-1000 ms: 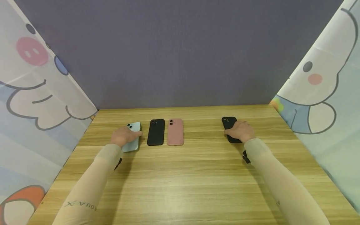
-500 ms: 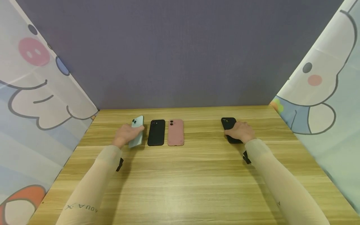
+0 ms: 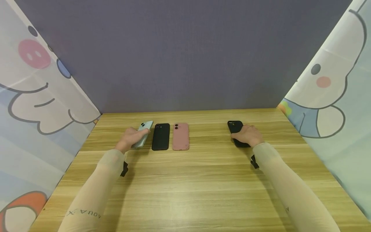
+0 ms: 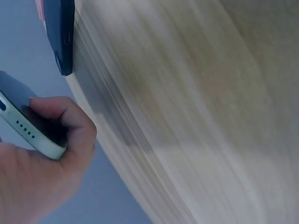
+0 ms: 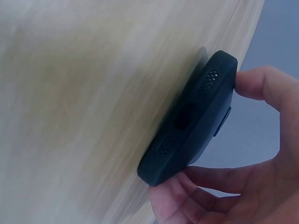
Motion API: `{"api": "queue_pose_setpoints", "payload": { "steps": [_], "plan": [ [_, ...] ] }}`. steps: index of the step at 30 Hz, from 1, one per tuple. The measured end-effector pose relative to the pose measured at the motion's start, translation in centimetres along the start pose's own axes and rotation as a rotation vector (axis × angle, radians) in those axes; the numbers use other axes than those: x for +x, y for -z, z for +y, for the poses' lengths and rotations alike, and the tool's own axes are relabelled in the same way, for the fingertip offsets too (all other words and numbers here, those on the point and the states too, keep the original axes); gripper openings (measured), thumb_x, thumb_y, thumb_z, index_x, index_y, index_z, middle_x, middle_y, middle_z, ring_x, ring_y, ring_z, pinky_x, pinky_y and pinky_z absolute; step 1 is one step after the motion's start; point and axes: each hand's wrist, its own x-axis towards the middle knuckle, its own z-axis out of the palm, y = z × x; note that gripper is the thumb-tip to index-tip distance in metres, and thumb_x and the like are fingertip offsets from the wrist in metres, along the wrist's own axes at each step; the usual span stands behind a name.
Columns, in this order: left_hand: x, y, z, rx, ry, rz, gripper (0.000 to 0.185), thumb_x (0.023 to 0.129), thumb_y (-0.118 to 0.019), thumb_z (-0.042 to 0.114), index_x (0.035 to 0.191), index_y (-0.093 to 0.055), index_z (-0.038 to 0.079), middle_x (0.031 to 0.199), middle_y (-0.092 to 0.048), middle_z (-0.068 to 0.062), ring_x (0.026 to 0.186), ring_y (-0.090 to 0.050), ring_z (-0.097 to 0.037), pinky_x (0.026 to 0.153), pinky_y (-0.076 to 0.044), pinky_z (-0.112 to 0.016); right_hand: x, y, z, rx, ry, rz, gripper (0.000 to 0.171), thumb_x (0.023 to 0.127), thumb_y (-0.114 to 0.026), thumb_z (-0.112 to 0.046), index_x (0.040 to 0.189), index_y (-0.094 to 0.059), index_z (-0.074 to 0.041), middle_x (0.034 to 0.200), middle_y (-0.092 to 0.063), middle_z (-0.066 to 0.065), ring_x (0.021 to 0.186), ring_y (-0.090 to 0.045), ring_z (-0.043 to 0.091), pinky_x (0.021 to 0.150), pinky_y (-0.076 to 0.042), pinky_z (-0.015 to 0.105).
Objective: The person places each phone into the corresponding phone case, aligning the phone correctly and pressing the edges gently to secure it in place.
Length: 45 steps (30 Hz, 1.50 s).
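Observation:
My left hand (image 3: 130, 138) grips a pale mint smartphone (image 3: 147, 125) at the left, thumb on one side and fingers on the other. The phone is tilted, camera end up and away, raised over the table. Its edge with speaker holes shows in the left wrist view, and the palm side hides part of it. My right hand (image 3: 250, 135) holds a black smartphone (image 5: 189, 126) by its sides, back up, low at the table on the right. Close beside the mint phone lies another black smartphone (image 3: 160, 137), then a pink smartphone (image 3: 181, 137), both camera side up.
The wooden table (image 3: 185, 187) runs back to a grey upright panel (image 3: 185, 58). Cartoon-printed sheets (image 3: 32, 83) flank it on the left and right. A wide stretch of table separates the pink phone from my right hand.
My left hand has lifted the mint phone from the table, moved it slightly rightward and away, and tilted it clockwise. The right hand and the other phones have stayed in place.

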Motion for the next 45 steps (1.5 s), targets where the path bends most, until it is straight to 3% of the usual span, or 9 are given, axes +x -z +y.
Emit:
{"api": "queue_pose_setpoints", "payload": {
  "steps": [5,9,15,21,25,33,38,41,45],
  "plan": [
    [-0.1,-0.1,0.3,-0.037,-0.007,-0.006,0.05,0.091,-0.07,0.048,0.102,-0.059,0.001,0.09,-0.06,-0.009,0.063,-0.058,-0.013,0.058,-0.049,-0.027,0.1,-0.1,0.1,0.007,0.0,0.014,0.08,0.091,-0.058,-0.055,0.133,-0.055,0.013,0.136,-0.047,0.041,0.117,-0.049,0.053,0.088,-0.048,0.061],
    [-0.1,-0.3,0.4,-0.095,0.002,-0.001,0.06,0.095,-0.071,0.043,0.121,-0.052,-0.007,0.107,-0.058,-0.015,0.079,-0.061,-0.018,0.067,-0.054,-0.029,0.0,0.0,0.1,0.016,0.0,0.018,0.078,0.091,-0.059,-0.055,0.13,-0.057,0.012,0.134,-0.049,0.04,0.113,-0.052,0.05,0.086,-0.049,0.059],
    [0.2,-0.4,0.2,-0.186,0.009,0.001,0.052,0.106,-0.057,0.025,0.135,-0.041,-0.015,0.12,-0.053,-0.022,0.095,-0.061,-0.025,0.075,-0.057,-0.032,0.0,0.0,0.1,0.023,0.002,0.015,0.075,0.092,-0.058,-0.055,0.127,-0.059,0.012,0.132,-0.051,0.039,0.112,-0.052,0.049,0.085,-0.049,0.058],
    [0.1,-0.3,0.2,-0.184,0.012,0.012,0.054,0.108,-0.048,0.024,0.142,-0.034,-0.016,0.131,-0.046,-0.026,0.107,-0.054,-0.031,0.084,-0.054,-0.036,0.0,0.1,0.1,0.023,0.007,0.007,0.074,0.092,-0.058,-0.055,0.125,-0.061,0.011,0.133,-0.05,0.039,0.112,-0.053,0.049,0.082,-0.05,0.056],
    [-0.1,-0.6,0.6,-0.205,0.008,0.002,0.057,0.108,-0.042,0.022,0.147,-0.03,-0.017,0.138,-0.041,-0.03,0.113,-0.049,-0.033,0.092,-0.049,-0.042,-0.1,0.2,0.1,0.059,0.008,-0.003,0.074,0.093,-0.058,-0.054,0.127,-0.059,0.011,0.13,-0.054,0.037,0.103,-0.059,0.045,0.078,-0.052,0.052],
    [-0.2,-1.8,1.5,-0.319,-0.03,-0.064,0.051,0.106,-0.038,0.014,0.146,-0.032,-0.018,0.138,-0.042,-0.029,0.114,-0.051,-0.034,0.1,-0.047,-0.048,-0.5,0.5,-0.2,0.124,0.004,0.001,0.071,0.091,-0.059,-0.055,0.122,-0.058,0.009,0.118,-0.061,0.029,0.088,-0.06,0.034,0.069,-0.051,0.042],
    [-0.3,-2.6,2.1,-0.33,-0.05,-0.06,0.044,0.105,-0.042,0.011,0.138,-0.045,-0.018,0.128,-0.053,-0.025,0.101,-0.058,-0.025,0.093,-0.051,-0.039,-0.8,0.8,-0.9,0.19,0.011,0.0,0.07,0.091,-0.061,-0.056,0.122,-0.057,0.007,0.12,-0.06,0.028,0.096,-0.06,0.037,0.076,-0.051,0.046],
    [-0.3,-3.2,2.3,-0.355,-0.066,-0.088,0.042,0.104,-0.043,0.009,0.136,-0.048,-0.017,0.123,-0.058,-0.024,0.096,-0.063,-0.022,0.087,-0.055,-0.037,-1.0,0.9,-1.2,0.217,0.02,0.004,0.074,0.091,-0.061,-0.057,0.125,-0.055,0.008,0.124,-0.058,0.029,0.102,-0.06,0.04,0.081,-0.051,0.049],
    [-0.4,-3.8,2.6,-0.392,-0.085,-0.139,0.041,0.104,-0.043,0.008,0.136,-0.048,-0.017,0.121,-0.059,-0.023,0.097,-0.064,-0.024,0.088,-0.055,-0.04,-1.1,0.9,-1.7,0.25,0.022,-0.002,0.078,0.091,-0.061,-0.059,0.127,-0.055,0.009,0.125,-0.058,0.029,0.105,-0.06,0.041,0.084,-0.051,0.05]
  ]
}}
